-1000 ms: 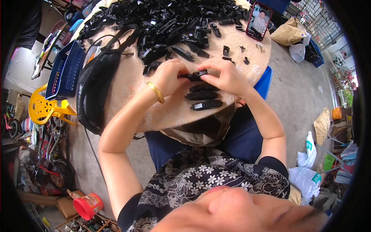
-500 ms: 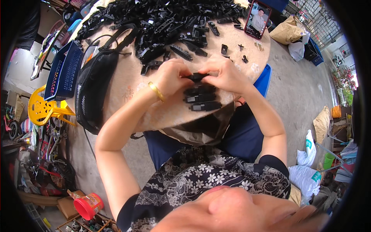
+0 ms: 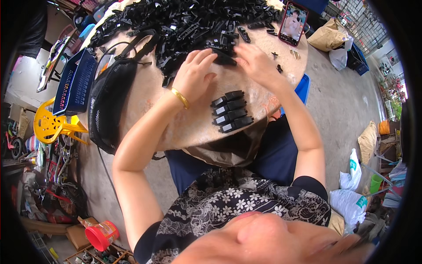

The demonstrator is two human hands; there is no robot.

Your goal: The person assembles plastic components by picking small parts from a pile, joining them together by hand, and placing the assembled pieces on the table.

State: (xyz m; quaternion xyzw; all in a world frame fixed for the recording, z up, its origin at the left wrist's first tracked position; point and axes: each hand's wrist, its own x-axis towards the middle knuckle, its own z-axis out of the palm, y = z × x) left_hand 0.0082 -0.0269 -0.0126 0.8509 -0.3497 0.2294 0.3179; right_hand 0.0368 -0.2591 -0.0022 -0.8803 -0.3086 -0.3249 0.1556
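Note:
A row of several black plastic parts (image 3: pixel 231 111) lies side by side near the table's front edge, apart from both hands. My left hand (image 3: pixel 194 75), with a gold bangle at its wrist, is stretched over the tabletop beside the near side of a big pile of black plastic parts (image 3: pixel 189 33). Its fingers are apart and hold nothing that shows. My right hand (image 3: pixel 256 66) reaches to the pile's near right side, fingers extended. Its fingertips are close to a long black part (image 3: pixel 225 57); whether they touch it is hard to tell.
A phone (image 3: pixel 293 24) with a lit screen stands at the table's back right. Small black pieces (image 3: pixel 279 68) lie right of my right hand. A black mesh bag (image 3: pixel 112 101) hangs over the left edge, beside a blue basket (image 3: pixel 75 83) and a yellow stool (image 3: pixel 50 121).
Both hands have let go of the black part they held together, which now lies at the far end of the row. They have moved away toward the pile, fingers opened.

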